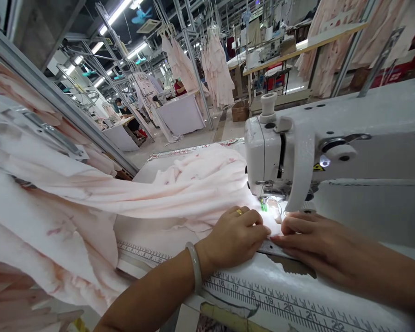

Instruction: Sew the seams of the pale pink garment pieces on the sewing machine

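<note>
Pale pink fabric spreads over the sewing table and runs under the needle area of a white sewing machine. My left hand, with a ring and a bracelet, is closed with its fingertips pinched on the fabric edge just in front of the presser foot. Close beside it, my right hand has its thumb and fingers pressed together at the same edge, below the machine's white guard. A lamp lights this spot brightly. The fabric between the fingertips is partly hidden by them.
A measuring tape strip runs along the table's front edge. More pink garments hang from a clamp rail on the left. Beyond the table are metal posts, hanging garments, other workstations, a cardboard box and people seated far off.
</note>
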A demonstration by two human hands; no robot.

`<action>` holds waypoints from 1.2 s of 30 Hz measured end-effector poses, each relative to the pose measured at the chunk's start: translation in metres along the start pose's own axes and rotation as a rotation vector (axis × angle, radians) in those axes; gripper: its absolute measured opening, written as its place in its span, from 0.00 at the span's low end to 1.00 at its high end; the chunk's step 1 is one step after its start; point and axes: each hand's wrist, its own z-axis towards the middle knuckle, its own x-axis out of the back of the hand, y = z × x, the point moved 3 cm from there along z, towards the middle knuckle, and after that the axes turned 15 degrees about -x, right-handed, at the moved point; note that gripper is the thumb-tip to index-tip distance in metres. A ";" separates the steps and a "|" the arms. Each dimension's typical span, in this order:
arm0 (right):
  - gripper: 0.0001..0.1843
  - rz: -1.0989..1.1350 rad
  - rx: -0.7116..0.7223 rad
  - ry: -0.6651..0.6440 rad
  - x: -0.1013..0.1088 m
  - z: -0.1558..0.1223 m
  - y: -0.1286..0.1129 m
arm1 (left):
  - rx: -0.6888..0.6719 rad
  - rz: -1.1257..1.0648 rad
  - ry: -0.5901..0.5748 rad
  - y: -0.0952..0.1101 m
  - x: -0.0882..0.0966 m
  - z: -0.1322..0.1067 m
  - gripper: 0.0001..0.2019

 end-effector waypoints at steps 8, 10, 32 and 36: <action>0.19 -0.017 0.042 0.043 0.003 0.001 -0.001 | -0.180 0.159 -0.097 0.007 -0.003 0.008 0.13; 0.20 -0.044 0.072 0.044 0.006 0.003 -0.002 | -0.223 0.191 -0.090 0.010 0.001 0.008 0.13; 0.21 -0.231 0.138 0.142 -0.024 -0.012 0.005 | -0.151 0.018 -0.014 0.009 -0.003 -0.005 0.11; 0.17 -0.171 0.075 0.092 -0.024 -0.015 0.006 | -0.139 -0.009 -0.067 0.008 -0.002 -0.004 0.10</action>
